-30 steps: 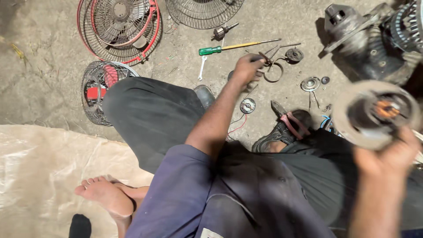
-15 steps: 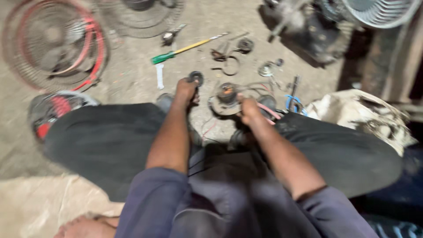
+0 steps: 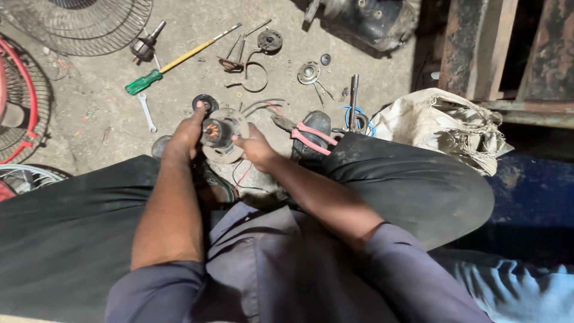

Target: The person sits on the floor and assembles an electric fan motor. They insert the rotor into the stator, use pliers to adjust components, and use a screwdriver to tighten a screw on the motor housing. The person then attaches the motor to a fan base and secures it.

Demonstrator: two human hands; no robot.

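Motor part (image 3: 220, 134) lifted off floor since earlier; both hands, left (image 3: 190, 133) and right (image 3: 256, 148), clamped on it.

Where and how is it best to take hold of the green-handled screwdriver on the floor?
Probably by the green handle of the screwdriver, coming from above. It lies flat on the floor, handle end nearest the left hand, thick and free of other parts; the thin shaft offers little to hold.

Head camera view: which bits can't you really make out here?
- Motor part: underside hidden by left hand and right hand.
- Fan guard: cut off by top edge.
- Small washers: too small to identify.
- Dark machine: cropped, shadowed.
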